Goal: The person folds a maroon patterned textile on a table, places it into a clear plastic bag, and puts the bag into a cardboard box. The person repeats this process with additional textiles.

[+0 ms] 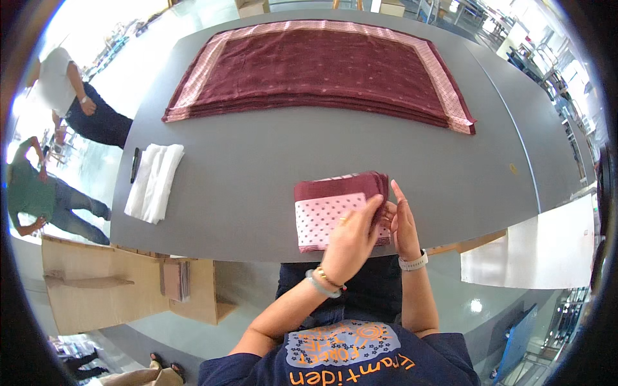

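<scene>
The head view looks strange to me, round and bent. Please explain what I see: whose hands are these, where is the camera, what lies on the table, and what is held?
There is no machine here. The camera sits on a person's head and looks down, and its wide lens bends straight edges. The two arms from below are that person's own. The left hand and right hand press on a folded cloth, maroon with a pink dotted part, near the front edge of the grey table. Farther back lies a stack of large maroon cloths spread flat. At the left lie white cloths beside a dark pen. Two other people stand at the left.
</scene>
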`<state>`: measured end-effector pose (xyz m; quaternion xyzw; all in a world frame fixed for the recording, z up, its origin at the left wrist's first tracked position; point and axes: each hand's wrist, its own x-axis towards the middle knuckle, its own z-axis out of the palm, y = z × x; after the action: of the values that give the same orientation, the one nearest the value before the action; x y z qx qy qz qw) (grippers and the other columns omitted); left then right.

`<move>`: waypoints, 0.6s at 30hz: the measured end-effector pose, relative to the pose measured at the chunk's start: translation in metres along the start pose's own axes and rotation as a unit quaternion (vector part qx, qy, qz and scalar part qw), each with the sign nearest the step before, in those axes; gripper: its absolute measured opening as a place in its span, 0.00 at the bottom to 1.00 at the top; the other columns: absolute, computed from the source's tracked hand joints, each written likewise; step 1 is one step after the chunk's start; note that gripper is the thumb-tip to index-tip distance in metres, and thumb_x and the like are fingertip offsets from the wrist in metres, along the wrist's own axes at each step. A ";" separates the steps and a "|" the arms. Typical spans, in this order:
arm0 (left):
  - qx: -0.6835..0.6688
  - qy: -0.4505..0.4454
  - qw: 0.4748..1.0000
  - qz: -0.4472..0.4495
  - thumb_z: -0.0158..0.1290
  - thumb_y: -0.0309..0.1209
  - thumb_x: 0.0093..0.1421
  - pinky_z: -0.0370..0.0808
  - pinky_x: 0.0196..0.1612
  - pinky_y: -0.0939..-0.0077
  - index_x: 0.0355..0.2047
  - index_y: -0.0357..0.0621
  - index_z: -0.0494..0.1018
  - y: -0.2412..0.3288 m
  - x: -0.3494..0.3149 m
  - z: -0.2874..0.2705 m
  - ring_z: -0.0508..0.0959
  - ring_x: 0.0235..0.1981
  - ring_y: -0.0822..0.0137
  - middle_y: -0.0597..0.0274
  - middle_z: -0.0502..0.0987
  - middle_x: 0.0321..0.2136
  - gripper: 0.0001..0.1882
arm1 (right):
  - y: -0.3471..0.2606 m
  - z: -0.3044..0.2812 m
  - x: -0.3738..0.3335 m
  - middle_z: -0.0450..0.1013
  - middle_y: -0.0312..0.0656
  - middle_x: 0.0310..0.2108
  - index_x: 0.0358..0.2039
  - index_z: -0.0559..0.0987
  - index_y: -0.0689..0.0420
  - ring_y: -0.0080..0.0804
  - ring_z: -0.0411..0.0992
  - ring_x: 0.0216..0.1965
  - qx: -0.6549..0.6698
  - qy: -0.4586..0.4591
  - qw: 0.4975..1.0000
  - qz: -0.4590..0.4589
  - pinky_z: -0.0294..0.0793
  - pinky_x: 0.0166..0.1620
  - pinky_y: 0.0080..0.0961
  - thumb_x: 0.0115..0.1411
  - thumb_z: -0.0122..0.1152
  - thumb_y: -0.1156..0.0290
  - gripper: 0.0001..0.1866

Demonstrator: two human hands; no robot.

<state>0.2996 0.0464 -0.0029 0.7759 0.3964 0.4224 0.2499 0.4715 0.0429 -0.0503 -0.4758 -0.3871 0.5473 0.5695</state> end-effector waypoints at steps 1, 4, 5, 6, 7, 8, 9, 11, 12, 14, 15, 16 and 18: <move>-0.006 -0.034 0.999 -0.008 0.64 0.29 0.58 0.74 0.58 0.59 0.66 0.37 0.64 -0.001 -0.002 0.017 0.79 0.53 0.51 0.50 0.77 0.56 0.37 | 0.001 -0.006 0.000 0.77 0.49 0.53 0.76 0.49 0.57 0.30 0.79 0.48 0.013 0.009 1.000 0.002 0.78 0.54 0.27 0.76 0.40 0.43 0.40; 0.025 -0.101 0.995 -0.006 0.68 0.37 0.53 0.69 0.63 0.61 0.66 0.39 0.65 0.001 -0.016 0.014 0.74 0.60 0.53 0.53 0.73 0.61 0.41 | 0.022 -0.021 0.008 0.73 0.53 0.59 0.77 0.48 0.56 0.35 0.76 0.55 -0.151 0.070 0.984 -0.065 0.74 0.60 0.33 0.73 0.54 0.52 0.42; 0.059 -0.097 0.993 0.012 0.68 0.38 0.52 0.67 0.66 0.61 0.67 0.40 0.65 -0.003 -0.023 0.001 0.72 0.62 0.54 0.54 0.71 0.63 0.43 | 0.014 -0.021 0.003 0.70 0.54 0.62 0.77 0.49 0.56 0.37 0.74 0.58 -0.202 0.038 0.977 -0.050 0.72 0.62 0.34 0.71 0.58 0.56 0.42; 0.094 -0.093 0.991 0.030 0.68 0.38 0.52 0.64 0.68 0.61 0.67 0.41 0.64 -0.009 -0.027 -0.014 0.70 0.64 0.56 0.54 0.68 0.66 0.44 | 0.011 -0.020 0.001 0.68 0.56 0.65 0.77 0.49 0.56 0.38 0.73 0.60 -0.252 0.005 0.967 -0.035 0.71 0.63 0.36 0.70 0.61 0.60 0.43; 0.149 -0.101 0.983 0.030 0.69 0.39 0.50 0.61 0.70 0.59 0.67 0.43 0.65 -0.013 -0.027 -0.029 0.67 0.66 0.57 0.58 0.67 0.67 0.45 | 0.015 -0.017 0.001 0.64 0.59 0.68 0.76 0.51 0.56 0.45 0.71 0.64 -0.316 0.050 0.938 -0.134 0.71 0.63 0.38 0.65 0.65 0.71 0.44; 0.160 -0.097 0.982 0.014 0.71 0.38 0.46 0.64 0.68 0.58 0.66 0.46 0.67 -0.023 -0.031 -0.038 0.66 0.67 0.56 0.59 0.70 0.64 0.45 | 0.016 -0.015 0.002 0.65 0.58 0.68 0.76 0.52 0.56 0.48 0.71 0.63 -0.351 0.060 0.921 -0.160 0.71 0.63 0.39 0.66 0.64 0.72 0.43; 0.183 -0.114 0.976 0.024 0.70 0.37 0.48 0.65 0.68 0.59 0.65 0.47 0.68 -0.036 -0.035 -0.042 0.67 0.66 0.56 0.59 0.71 0.63 0.43 | 0.016 -0.013 0.002 0.65 0.58 0.67 0.75 0.53 0.55 0.50 0.71 0.63 -0.386 0.071 0.901 -0.184 0.72 0.62 0.39 0.66 0.63 0.73 0.42; 0.197 -0.130 0.971 0.040 0.63 0.32 0.55 0.68 0.66 0.59 0.62 0.46 0.69 -0.056 -0.041 -0.044 0.70 0.63 0.58 0.60 0.73 0.60 0.33 | 0.017 -0.009 0.004 0.66 0.58 0.66 0.75 0.55 0.55 0.54 0.72 0.61 -0.424 0.075 0.879 -0.206 0.73 0.61 0.39 0.66 0.61 0.75 0.39; 0.219 -0.135 0.965 0.059 0.60 0.32 0.57 0.69 0.67 0.60 0.62 0.46 0.70 -0.061 -0.043 -0.044 0.71 0.63 0.59 0.60 0.74 0.59 0.31 | 0.019 -0.008 0.005 0.67 0.57 0.66 0.74 0.55 0.55 0.55 0.72 0.61 -0.429 0.074 0.877 -0.201 0.74 0.60 0.39 0.67 0.60 0.76 0.38; 0.257 -0.147 0.950 0.100 0.55 0.30 0.60 0.69 0.67 0.61 0.61 0.45 0.71 -0.066 -0.045 -0.045 0.72 0.62 0.59 0.60 0.75 0.58 0.26 | 0.021 -0.007 0.005 0.68 0.57 0.65 0.74 0.56 0.56 0.56 0.72 0.60 -0.452 0.078 0.865 -0.202 0.75 0.59 0.40 0.67 0.58 0.77 0.37; 0.263 -0.151 0.948 0.097 0.53 0.30 0.61 0.68 0.68 0.61 0.61 0.45 0.71 -0.070 -0.047 -0.045 0.71 0.62 0.59 0.59 0.75 0.58 0.26 | 0.022 -0.005 0.006 0.69 0.57 0.64 0.74 0.56 0.56 0.56 0.72 0.60 -0.467 0.079 0.855 -0.209 0.75 0.58 0.40 0.67 0.58 0.78 0.37; 0.269 -0.154 0.946 0.094 0.52 0.29 0.61 0.67 0.69 0.61 0.61 0.45 0.71 -0.072 -0.048 -0.045 0.71 0.63 0.59 0.59 0.74 0.59 0.25 | 0.022 -0.004 0.006 0.69 0.57 0.64 0.74 0.57 0.56 0.56 0.73 0.59 -0.483 0.081 0.845 -0.215 0.76 0.58 0.40 0.67 0.58 0.79 0.37; 0.275 -0.169 0.942 0.088 0.50 0.28 0.62 0.65 0.70 0.60 0.61 0.45 0.72 -0.074 -0.053 -0.049 0.70 0.65 0.58 0.58 0.74 0.60 0.25 | 0.031 -0.007 0.008 0.70 0.58 0.62 0.74 0.57 0.56 0.54 0.73 0.59 -0.494 0.096 0.835 -0.222 0.76 0.56 0.39 0.67 0.58 0.79 0.37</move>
<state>0.2107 0.0473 -0.0553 0.9062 0.3791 0.1800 0.0513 0.4710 0.0482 -0.0824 -0.6456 -0.6445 0.0936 0.3988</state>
